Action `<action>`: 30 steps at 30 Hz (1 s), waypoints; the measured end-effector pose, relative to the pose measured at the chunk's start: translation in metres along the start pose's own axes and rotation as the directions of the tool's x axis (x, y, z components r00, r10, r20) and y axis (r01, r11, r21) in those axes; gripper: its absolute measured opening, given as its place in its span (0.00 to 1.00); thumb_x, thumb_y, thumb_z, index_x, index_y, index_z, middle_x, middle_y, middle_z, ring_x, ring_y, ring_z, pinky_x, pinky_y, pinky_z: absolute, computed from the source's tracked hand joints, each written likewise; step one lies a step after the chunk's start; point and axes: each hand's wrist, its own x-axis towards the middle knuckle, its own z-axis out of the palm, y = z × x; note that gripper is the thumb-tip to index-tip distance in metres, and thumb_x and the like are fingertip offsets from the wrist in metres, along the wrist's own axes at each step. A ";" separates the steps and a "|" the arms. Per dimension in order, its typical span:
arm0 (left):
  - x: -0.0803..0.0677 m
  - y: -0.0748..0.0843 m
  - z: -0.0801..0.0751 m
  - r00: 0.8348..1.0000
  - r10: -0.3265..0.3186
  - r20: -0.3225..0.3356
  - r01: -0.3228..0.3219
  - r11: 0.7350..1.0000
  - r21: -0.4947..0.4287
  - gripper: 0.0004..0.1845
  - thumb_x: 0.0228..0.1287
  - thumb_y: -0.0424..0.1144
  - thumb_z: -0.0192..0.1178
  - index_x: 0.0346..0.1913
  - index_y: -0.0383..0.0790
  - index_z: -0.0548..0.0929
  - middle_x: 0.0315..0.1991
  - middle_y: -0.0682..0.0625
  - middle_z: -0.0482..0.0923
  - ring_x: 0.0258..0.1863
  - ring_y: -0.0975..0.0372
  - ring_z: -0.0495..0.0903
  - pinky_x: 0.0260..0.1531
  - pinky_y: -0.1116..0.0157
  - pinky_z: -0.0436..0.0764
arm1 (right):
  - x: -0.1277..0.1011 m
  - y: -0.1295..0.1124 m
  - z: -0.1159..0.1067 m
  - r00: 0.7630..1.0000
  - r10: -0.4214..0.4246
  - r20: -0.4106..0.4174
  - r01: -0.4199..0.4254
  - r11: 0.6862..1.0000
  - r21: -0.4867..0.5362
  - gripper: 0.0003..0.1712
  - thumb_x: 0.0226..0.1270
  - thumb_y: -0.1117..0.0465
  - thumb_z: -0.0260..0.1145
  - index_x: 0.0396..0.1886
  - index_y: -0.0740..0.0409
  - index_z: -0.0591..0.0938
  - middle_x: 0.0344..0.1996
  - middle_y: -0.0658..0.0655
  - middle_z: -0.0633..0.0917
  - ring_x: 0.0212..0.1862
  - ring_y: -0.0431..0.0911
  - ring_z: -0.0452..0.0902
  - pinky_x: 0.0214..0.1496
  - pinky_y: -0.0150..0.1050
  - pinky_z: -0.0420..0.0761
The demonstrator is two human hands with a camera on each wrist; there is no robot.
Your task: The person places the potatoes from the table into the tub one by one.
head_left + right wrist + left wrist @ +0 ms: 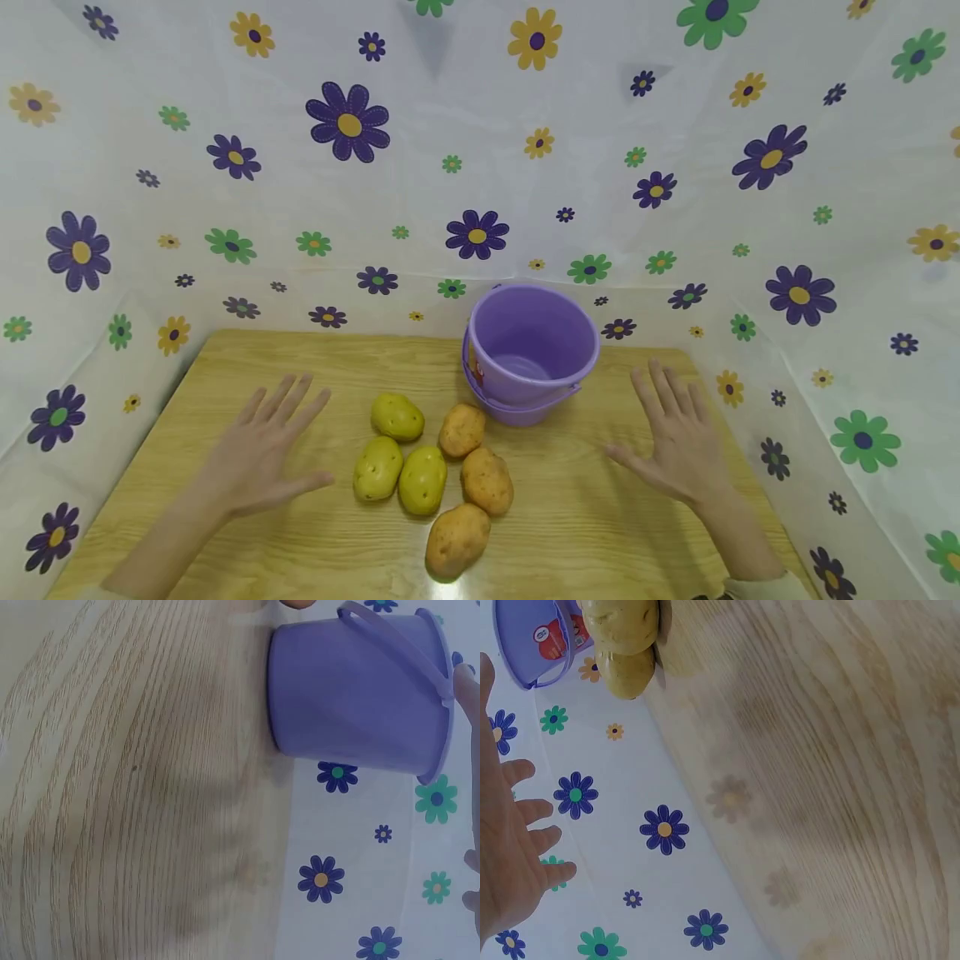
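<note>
Between the two flat, spread, empty hands, six potatoes cluster on the table; the left hand lies nearer them, the right hand nearer the purple bucket at the far side.

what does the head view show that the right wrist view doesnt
Only the head view shows both hands whole, the left hand and right hand, open with fingers spread, apart from the six potatoes clustered between them. It also looks into the bucket, where nothing shows.

Only the right wrist view shows the outside wall of the purple bucket side-on, with its handle folded down against the wall, and just a sliver of fingers at the frame edge.

Both show the bucket, the wooden table and the flowered cloth behind.
</note>
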 end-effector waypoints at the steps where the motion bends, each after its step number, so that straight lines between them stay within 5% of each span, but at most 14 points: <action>1: 0.001 0.001 0.001 1.000 0.001 0.004 -0.001 1.000 -0.004 0.58 0.59 0.75 0.63 0.85 0.47 0.57 0.85 0.37 0.52 0.83 0.40 0.57 0.83 0.38 0.55 | 0.000 -0.001 0.001 1.000 0.000 0.003 0.000 1.000 0.001 0.65 0.63 0.16 0.53 0.85 0.56 0.58 0.84 0.67 0.57 0.86 0.63 0.50 0.90 0.56 0.39; 8: 0.007 0.008 0.009 0.999 0.030 0.034 -0.030 0.999 -0.012 0.57 0.59 0.74 0.64 0.84 0.46 0.59 0.84 0.37 0.55 0.82 0.39 0.59 0.86 0.43 0.46 | 0.007 -0.006 0.005 0.999 -0.034 0.000 0.034 0.999 0.021 0.65 0.63 0.16 0.55 0.86 0.53 0.56 0.84 0.68 0.58 0.85 0.65 0.52 0.91 0.51 0.37; 14: 0.009 0.016 0.021 0.996 0.083 0.016 -0.083 0.996 -0.015 0.57 0.57 0.76 0.64 0.81 0.45 0.65 0.81 0.35 0.62 0.79 0.38 0.64 0.76 0.35 0.66 | 0.015 -0.014 0.008 0.997 -0.073 -0.038 0.074 0.997 0.017 0.65 0.65 0.12 0.40 0.85 0.55 0.59 0.82 0.69 0.63 0.82 0.67 0.58 0.88 0.61 0.51; 24: 0.010 0.029 0.045 0.990 0.137 0.043 -0.137 0.991 -0.007 0.57 0.57 0.77 0.62 0.80 0.42 0.67 0.81 0.37 0.63 0.79 0.40 0.66 0.75 0.38 0.70 | 0.028 -0.022 0.014 0.981 -0.157 -0.113 0.158 0.987 0.003 0.66 0.66 0.12 0.34 0.81 0.59 0.66 0.80 0.69 0.66 0.79 0.68 0.64 0.84 0.63 0.60; 30: 0.012 0.036 0.052 0.984 0.175 0.021 -0.174 0.984 -0.021 0.58 0.55 0.76 0.65 0.80 0.40 0.66 0.79 0.36 0.66 0.77 0.39 0.70 0.73 0.38 0.72 | 0.036 -0.025 0.016 0.974 -0.202 -0.104 0.204 0.979 0.002 0.65 0.64 0.11 0.35 0.85 0.54 0.60 0.82 0.65 0.64 0.81 0.62 0.63 0.81 0.65 0.63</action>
